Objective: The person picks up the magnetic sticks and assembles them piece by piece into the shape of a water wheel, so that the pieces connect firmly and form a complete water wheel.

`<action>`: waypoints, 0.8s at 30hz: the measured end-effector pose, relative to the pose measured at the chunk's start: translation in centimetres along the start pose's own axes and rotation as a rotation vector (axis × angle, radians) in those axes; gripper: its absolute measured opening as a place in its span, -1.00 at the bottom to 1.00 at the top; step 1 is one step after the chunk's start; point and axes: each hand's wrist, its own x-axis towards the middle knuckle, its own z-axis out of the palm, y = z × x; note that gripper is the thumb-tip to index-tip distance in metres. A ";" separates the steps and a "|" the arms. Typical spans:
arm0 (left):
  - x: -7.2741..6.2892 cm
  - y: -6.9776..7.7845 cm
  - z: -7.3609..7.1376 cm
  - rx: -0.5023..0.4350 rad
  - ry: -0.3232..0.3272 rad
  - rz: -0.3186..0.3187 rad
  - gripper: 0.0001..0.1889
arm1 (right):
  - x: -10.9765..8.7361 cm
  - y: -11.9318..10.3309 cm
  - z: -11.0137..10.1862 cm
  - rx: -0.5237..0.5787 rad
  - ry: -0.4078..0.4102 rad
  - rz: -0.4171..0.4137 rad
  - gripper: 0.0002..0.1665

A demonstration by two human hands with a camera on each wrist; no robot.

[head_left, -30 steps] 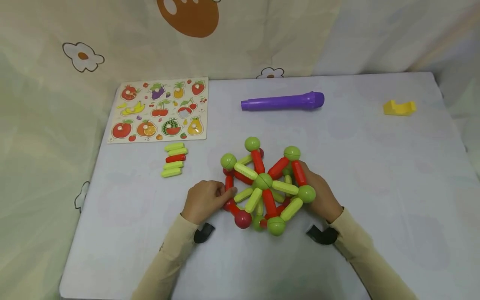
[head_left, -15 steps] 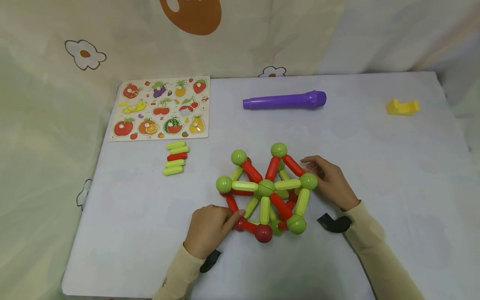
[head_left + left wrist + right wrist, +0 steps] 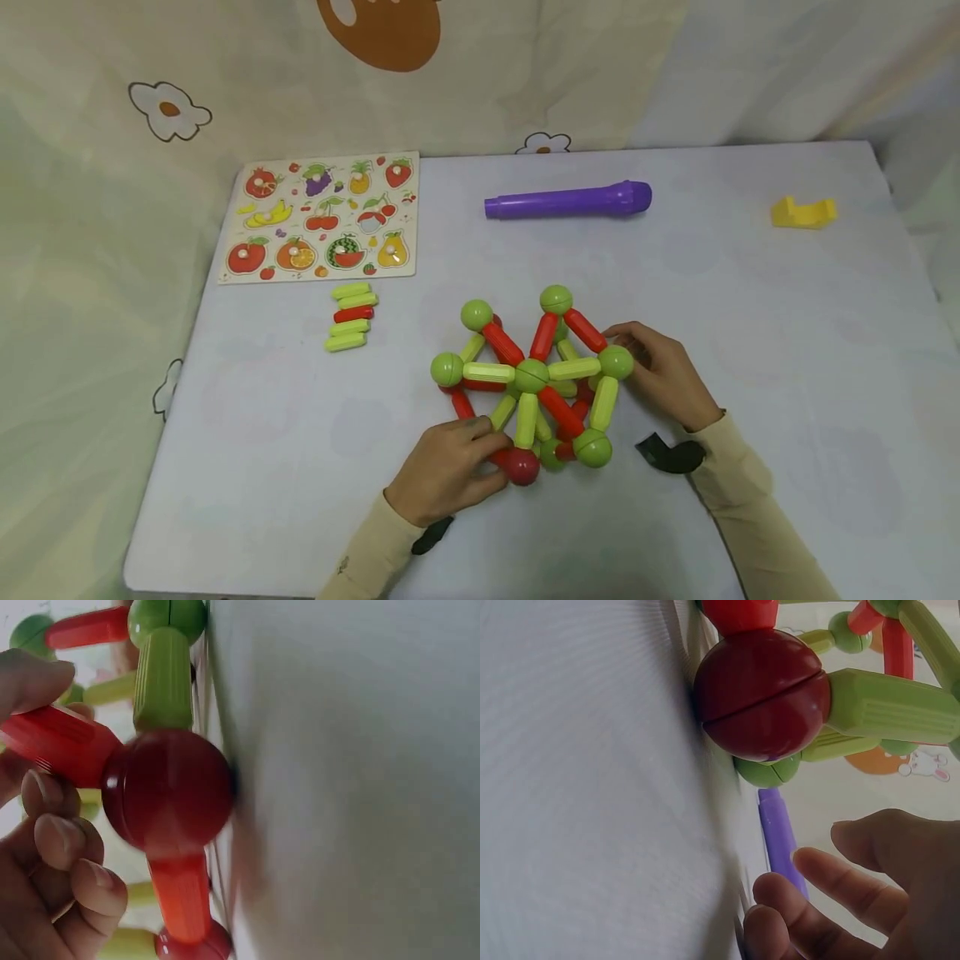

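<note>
A wheel-like frame of green and red balls joined by rods (image 3: 532, 376) stands on the table in the head view. My left hand (image 3: 448, 467) is at its near left side, by a dark red ball (image 3: 522, 467). In the left wrist view, thumb and fingers pinch a red rod (image 3: 67, 742) that runs into that ball (image 3: 169, 791). My right hand (image 3: 663, 371) is at the right side of the frame, fingers loosely bent. The right wrist view shows these fingers (image 3: 847, 889) holding nothing, below another dark red ball (image 3: 761, 694).
Several loose green and red rods (image 3: 351, 315) lie in a row on the left. Behind them is a fruit puzzle board (image 3: 411, 250). A purple toy microphone (image 3: 567, 202) lies at the back, and a yellow block (image 3: 803, 213) sits at the far right.
The frame has turned anticlockwise and shifted slightly nearer. My right hand has let go of it and moved right. My left hand has moved nearer and to the right, onto another rod.
</note>
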 end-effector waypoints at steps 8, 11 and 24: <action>-1.1 -1.2 -0.6 -0.187 0.118 -0.056 -0.77 | 0.2 0.0 -0.2 -0.010 0.003 -0.017 -0.64; -1.2 -1.4 -0.5 -0.233 0.117 -0.079 -0.77 | 0.2 0.0 -0.2 -0.011 -0.002 -0.014 -0.65; -2.9 -2.3 -3.0 -0.306 0.010 -0.241 -0.67 | -0.2 -0.1 -0.1 -0.005 -0.012 0.004 -0.62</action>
